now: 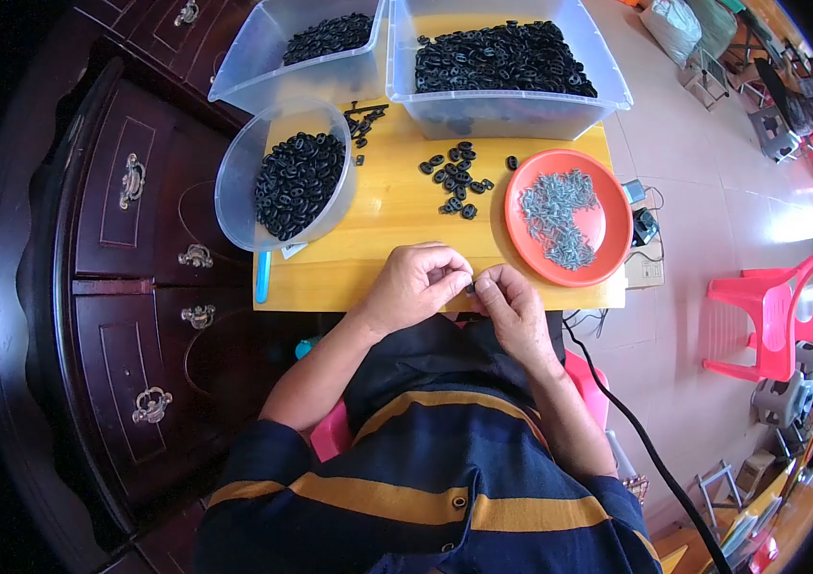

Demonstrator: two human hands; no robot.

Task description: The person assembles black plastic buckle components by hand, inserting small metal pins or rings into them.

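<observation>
Over the front edge of the yellow table, my left hand and my right hand meet in pinches. Between their fingertips is a small dark piece, mostly hidden, which looks black like the loose parts. Ahead of my hands lies a loose group of small black oval parts with holes. Beside my right hand, an orange-red plate holds many small shiny metal pins or screws. Left of my left hand, a round clear tub is filled with black oval parts.
Two clear plastic bins, one at the far left and one at the far right, hold more black parts. A blue-handled tool lies at the table's left edge. Dark wooden drawers stand left; a pink chair stands right. A black cable runs past my right arm.
</observation>
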